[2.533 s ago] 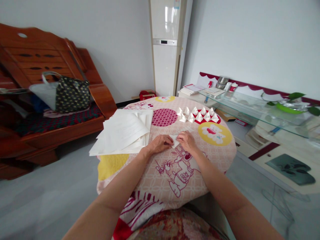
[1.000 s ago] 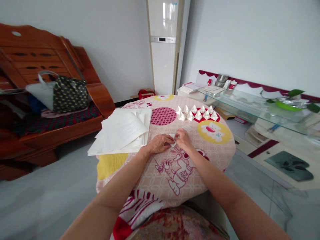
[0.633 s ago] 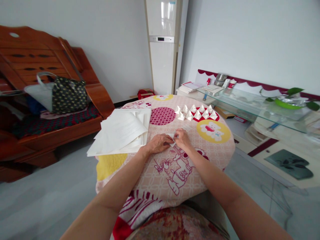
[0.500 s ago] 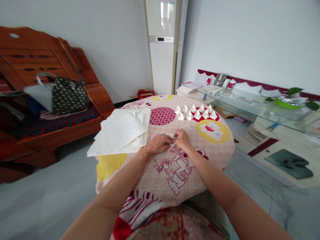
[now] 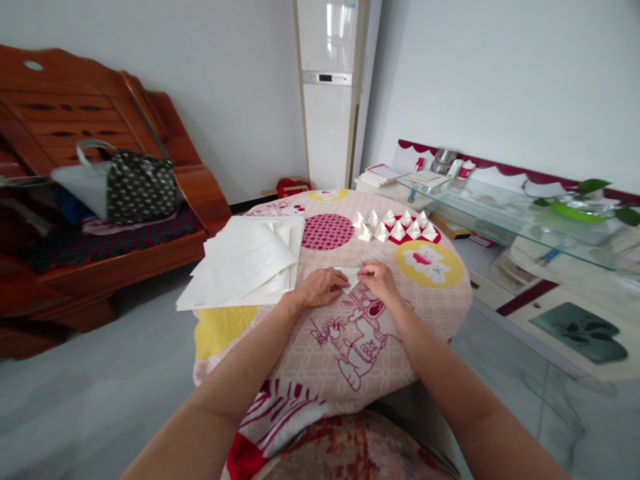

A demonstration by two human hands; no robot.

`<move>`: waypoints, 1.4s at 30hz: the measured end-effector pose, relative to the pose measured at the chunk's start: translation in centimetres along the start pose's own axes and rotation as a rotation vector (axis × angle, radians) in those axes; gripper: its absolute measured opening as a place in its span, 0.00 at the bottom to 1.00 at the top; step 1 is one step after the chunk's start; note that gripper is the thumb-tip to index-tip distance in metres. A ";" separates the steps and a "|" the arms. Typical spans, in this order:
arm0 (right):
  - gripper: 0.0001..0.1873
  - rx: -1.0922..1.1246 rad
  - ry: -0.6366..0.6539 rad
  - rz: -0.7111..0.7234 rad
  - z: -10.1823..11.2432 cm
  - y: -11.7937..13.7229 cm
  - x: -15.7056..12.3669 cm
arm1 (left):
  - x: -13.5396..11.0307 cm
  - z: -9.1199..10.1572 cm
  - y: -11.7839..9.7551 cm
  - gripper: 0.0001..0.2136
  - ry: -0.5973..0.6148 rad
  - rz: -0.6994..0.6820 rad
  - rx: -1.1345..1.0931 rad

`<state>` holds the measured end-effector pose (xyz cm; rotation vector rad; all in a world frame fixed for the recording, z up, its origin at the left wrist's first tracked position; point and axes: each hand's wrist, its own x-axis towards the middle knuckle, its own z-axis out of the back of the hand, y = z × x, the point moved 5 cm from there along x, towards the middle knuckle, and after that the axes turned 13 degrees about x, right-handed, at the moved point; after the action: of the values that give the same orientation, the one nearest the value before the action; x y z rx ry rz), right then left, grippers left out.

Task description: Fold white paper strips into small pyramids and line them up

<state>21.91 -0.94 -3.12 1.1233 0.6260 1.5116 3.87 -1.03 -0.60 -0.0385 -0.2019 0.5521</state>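
Gripping one small paper piece with two bare hands, left hand and right hand, fingertips curled onto its opposite ends. Holding it low against the counter, mid-surface, directly between the hands. Noting it as white, thin and creased, tapering to a triangular point on the near side.

Counting about ten folded paper shapes beyond the right hand and well apart from it: white, small, peaked like little pyramids, sitting in two close rows.

Counting one loose stack of paper sheets just beside the left hand: white, flat, rectangular, fanning unevenly, overhanging the counter's left edge.

Logging one cloth draping the round counter: soft, grid-textured, pink, printed with red and yellow discs and cartoon figures.

Logging farther off one dotted dark handbag on one glossy wooden bench, one tall white cabinet unit, one clear glass shelf.
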 end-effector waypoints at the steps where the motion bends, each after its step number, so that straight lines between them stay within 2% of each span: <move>1: 0.07 -0.012 0.005 0.000 -0.2 0.0 0.0 | 0.0 0.0 0.0 0.16 0.003 0.001 0.000; 11: 0.11 -0.185 0.047 0.084 -1.1 0.7 -0.6 | 0.1 0.0 0.0 0.16 -0.008 -0.008 0.010; 22: 0.08 -0.178 -0.060 -0.035 0.2 -0.4 0.3 | 0.1 -0.1 -0.1 0.15 -0.015 -0.018 0.003; 29: 0.12 -0.214 -0.146 0.034 1.1 0.1 -0.3 | 0.1 -0.3 0.1 0.15 -0.035 -0.015 -0.003; 33: 0.15 -0.190 -0.041 0.119 0.5 0.7 -1.7 | 0.1 -0.4 0.2 0.15 -0.045 -0.009 -0.007; 37: 0.16 -0.193 0.046 0.110 -0.3 0.9 -3.0 | 0.1 -0.4 0.2 0.15 -0.040 -0.014 -0.022; 42: 0.14 -0.168 0.094 0.102 -1.3 1.2 -3.8 | 0.2 -0.1 0.1 0.15 -0.023 -0.025 -0.036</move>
<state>20.04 -4.61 -3.80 0.9726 0.5002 1.6799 3.99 -0.91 -0.65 -0.0649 -0.2342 0.5240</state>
